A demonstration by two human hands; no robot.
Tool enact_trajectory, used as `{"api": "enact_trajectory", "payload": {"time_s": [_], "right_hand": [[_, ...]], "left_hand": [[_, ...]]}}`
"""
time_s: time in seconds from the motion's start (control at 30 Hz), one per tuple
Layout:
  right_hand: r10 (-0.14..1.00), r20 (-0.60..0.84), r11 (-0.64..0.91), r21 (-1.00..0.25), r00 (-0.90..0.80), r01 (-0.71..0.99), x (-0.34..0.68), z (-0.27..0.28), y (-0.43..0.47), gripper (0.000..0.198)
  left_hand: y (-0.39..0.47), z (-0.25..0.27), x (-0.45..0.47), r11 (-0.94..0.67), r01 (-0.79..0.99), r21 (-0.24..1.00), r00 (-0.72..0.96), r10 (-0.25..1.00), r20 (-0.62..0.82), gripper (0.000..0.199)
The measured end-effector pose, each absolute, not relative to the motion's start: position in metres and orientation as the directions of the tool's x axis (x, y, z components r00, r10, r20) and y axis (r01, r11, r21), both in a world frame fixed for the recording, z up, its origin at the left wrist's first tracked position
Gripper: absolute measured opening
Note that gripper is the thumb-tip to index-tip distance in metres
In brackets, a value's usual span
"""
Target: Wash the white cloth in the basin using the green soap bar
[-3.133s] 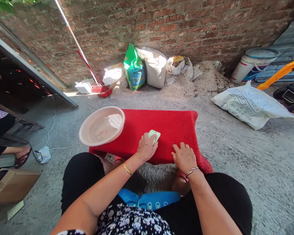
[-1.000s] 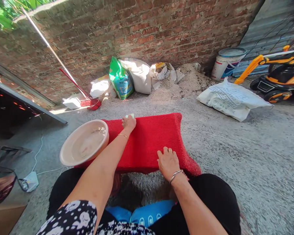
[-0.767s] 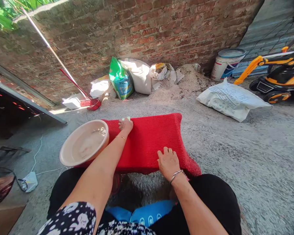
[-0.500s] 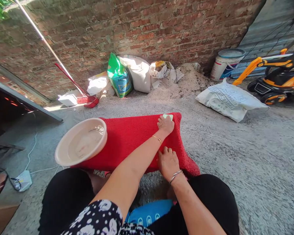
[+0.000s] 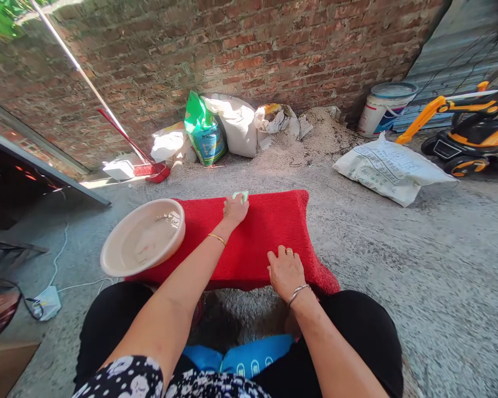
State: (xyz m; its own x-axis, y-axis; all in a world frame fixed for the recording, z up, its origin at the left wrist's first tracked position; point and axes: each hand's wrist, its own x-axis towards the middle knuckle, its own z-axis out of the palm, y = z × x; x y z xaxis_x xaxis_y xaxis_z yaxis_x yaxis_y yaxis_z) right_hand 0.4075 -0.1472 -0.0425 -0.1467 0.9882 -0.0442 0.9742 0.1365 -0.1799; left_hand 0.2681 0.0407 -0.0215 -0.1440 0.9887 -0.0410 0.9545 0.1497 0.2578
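Observation:
A red textured cloth [image 5: 269, 221] covers a low bench or table in front of my knees. Near its far edge my left hand [image 5: 234, 210] is closed round a small pale green block [image 5: 241, 195], pressed against the cloth; most of the block is hidden, and whether it is soap or a sponge I cannot tell. My right hand [image 5: 287, 272] rests on the near right part of the cloth, fingers spread, holding nothing. A pale pink basin [image 5: 111, 251] with water in it stands on the left end.
Along the brick wall [image 5: 274, 50] lean a green and blue sack [image 5: 207, 141] and a white sack [image 5: 238, 127]. A red dustpan [image 5: 160, 172] stands left of them. To the right are a white bag [image 5: 392, 168], a bucket [image 5: 385, 110] and a toy excavator [image 5: 468, 135]. A foot [image 5: 0, 309] shows at the left.
My left hand has slid left along the cloth's far edge with the pale green block, from the right corner to about the middle. My right hand stays almost in place.

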Motion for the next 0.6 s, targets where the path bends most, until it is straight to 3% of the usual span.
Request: {"api": "enact_trajectory", "payload": {"time_s": [0.13, 0.27, 0.5, 0.6], "right_hand": [[0.987, -0.041, 0.149, -0.164, -0.158, 0.975, 0.408, -0.044, -0.148, 0.023], [0.987, -0.033, 0.152, -0.149, -0.159, 0.977, 0.408, -0.045, -0.149, 0.023], [0.988, -0.010, 0.153, -0.114, -0.155, 0.982, 0.405, -0.047, -0.156, 0.027], [0.986, -0.060, 0.149, -0.100, -0.156, 0.984, 0.403, -0.046, -0.155, 0.031]], "left_hand": [[0.034, -0.031, 0.206, 0.312, 0.929, 0.199, -0.312, 0.950, -0.033, 0.041], [0.025, -0.043, 0.217, 0.309, 0.932, 0.190, -0.310, 0.950, -0.023, 0.041], [0.005, -0.053, 0.346, -0.077, 0.985, 0.153, 0.076, 0.997, 0.012, 0.040], [-0.004, -0.049, 0.404, -0.254, 0.939, 0.233, 0.274, 0.960, -0.058, 0.040]]}}
